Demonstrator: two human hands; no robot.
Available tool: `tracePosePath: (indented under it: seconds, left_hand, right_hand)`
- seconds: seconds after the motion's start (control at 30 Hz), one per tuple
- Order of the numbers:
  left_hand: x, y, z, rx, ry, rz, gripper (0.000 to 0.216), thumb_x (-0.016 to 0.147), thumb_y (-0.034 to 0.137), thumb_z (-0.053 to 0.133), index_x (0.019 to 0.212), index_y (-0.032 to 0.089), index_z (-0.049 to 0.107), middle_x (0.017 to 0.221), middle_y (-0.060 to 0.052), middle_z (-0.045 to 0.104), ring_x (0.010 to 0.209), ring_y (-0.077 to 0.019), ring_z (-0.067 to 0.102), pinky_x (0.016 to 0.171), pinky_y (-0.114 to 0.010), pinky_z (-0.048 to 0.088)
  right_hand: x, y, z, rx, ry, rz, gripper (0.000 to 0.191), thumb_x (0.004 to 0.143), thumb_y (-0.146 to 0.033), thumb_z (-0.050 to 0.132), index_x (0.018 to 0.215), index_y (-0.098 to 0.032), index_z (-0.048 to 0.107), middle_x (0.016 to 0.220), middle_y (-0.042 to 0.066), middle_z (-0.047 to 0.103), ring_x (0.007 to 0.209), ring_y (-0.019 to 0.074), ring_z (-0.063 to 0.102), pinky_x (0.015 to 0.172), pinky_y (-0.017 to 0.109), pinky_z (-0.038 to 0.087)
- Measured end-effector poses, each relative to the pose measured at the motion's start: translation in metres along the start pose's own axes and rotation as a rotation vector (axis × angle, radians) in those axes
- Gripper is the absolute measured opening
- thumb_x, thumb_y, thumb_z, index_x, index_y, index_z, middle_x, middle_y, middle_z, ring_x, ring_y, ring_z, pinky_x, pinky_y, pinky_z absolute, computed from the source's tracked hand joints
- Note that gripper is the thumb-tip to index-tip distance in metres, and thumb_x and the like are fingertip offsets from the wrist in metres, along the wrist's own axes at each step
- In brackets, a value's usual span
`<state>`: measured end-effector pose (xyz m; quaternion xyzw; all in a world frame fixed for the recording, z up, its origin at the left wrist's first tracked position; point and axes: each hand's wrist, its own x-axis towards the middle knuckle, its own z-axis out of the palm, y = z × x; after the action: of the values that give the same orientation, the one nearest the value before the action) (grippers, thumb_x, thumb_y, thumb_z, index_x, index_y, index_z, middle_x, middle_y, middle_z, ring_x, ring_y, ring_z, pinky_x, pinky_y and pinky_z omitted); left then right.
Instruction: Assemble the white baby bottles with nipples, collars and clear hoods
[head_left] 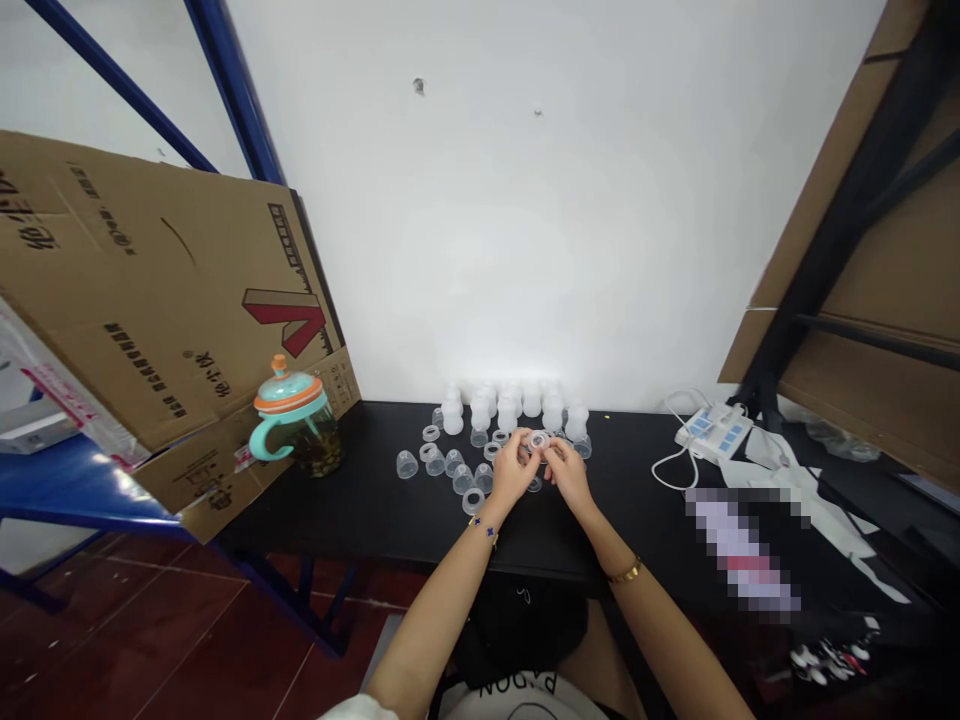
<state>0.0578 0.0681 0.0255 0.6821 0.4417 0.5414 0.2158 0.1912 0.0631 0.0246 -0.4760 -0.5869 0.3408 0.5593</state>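
My left hand [513, 468] and my right hand [568, 470] meet over the black table [360, 510], both pinching one small clear plastic ring piece [538, 440] between their fingertips. Around the hands lie several clear plastic caps and rings [450, 466]. Behind them, against the wall, stands a row of several small white bottles [510, 406]. A gold bracelet circles each wrist.
A large tilted cardboard box [150, 300] fills the left, with a teal-and-orange lidded glass jug [296, 420] beside it. A white power strip with cable [712, 432] lies at right, near white cloth [787, 490] and a dark shelf frame [847, 230].
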Motion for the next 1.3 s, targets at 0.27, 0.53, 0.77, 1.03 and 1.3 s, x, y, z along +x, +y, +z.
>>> tracePosePath:
  seconds: [0.27, 0.53, 0.77, 1.03, 1.3]
  left_hand:
    - [-0.0001, 0.0016, -0.0023, 0.01, 0.021, -0.027, 0.03, 0.086, 0.034, 0.061, 0.113, 0.021, 0.062, 0.08, 0.001, 0.067, 0.062, -0.0128, 0.061, 0.061, -0.024, 0.045]
    - [0.0002, 0.0023, -0.0028, 0.017, 0.025, -0.026, 0.028, 0.084, 0.029, 0.062, 0.111, 0.021, 0.063, 0.08, 0.001, 0.068, 0.062, -0.0121, 0.061, 0.062, -0.023, 0.045]
    - [0.0009, 0.0026, -0.0029, 0.016, 0.027, -0.019, 0.028, 0.085, 0.03, 0.061, 0.112, 0.021, 0.064, 0.081, 0.002, 0.068, 0.062, -0.0116, 0.061, 0.061, -0.023, 0.045]
    - [0.0, 0.0047, -0.0036, 0.029, 0.019, -0.018, 0.029, 0.085, 0.029, 0.06, 0.113, 0.022, 0.064, 0.084, 0.001, 0.067, 0.06, -0.0112, 0.06, 0.062, -0.023, 0.046]
    - [0.0011, 0.0036, -0.0023, 0.036, 0.025, -0.024, 0.031, 0.084, 0.028, 0.061, 0.114, 0.022, 0.064, 0.088, 0.0, 0.068, 0.06, -0.0108, 0.06, 0.061, -0.023, 0.046]
  right_hand:
    - [-0.0004, -0.0026, 0.0016, 0.015, -0.025, 0.019, 0.032, 0.083, -0.05, 0.057, 0.088, -0.02, 0.066, 0.058, -0.002, 0.06, 0.04, 0.0121, 0.049, 0.039, 0.023, 0.035]
    - [0.0002, 0.0015, 0.0012, -0.005, -0.028, -0.024, 0.034, 0.086, -0.051, 0.057, 0.09, -0.019, 0.066, 0.06, -0.001, 0.062, 0.041, 0.0121, 0.05, 0.038, 0.022, 0.035]
    - [-0.0013, -0.0018, 0.0006, -0.028, -0.027, -0.02, 0.038, 0.086, -0.055, 0.056, 0.091, -0.019, 0.067, 0.056, -0.001, 0.061, 0.04, 0.0129, 0.05, 0.039, 0.024, 0.036]
    - [-0.001, -0.0011, 0.0006, -0.05, -0.022, -0.026, 0.039, 0.086, -0.058, 0.055, 0.087, -0.02, 0.066, 0.054, -0.001, 0.059, 0.04, 0.0146, 0.05, 0.039, 0.025, 0.035]
    - [-0.0031, -0.0072, -0.0006, -0.089, -0.025, -0.039, 0.039, 0.087, -0.057, 0.054, 0.087, -0.02, 0.067, 0.053, -0.001, 0.059, 0.039, 0.0146, 0.05, 0.041, 0.026, 0.037]
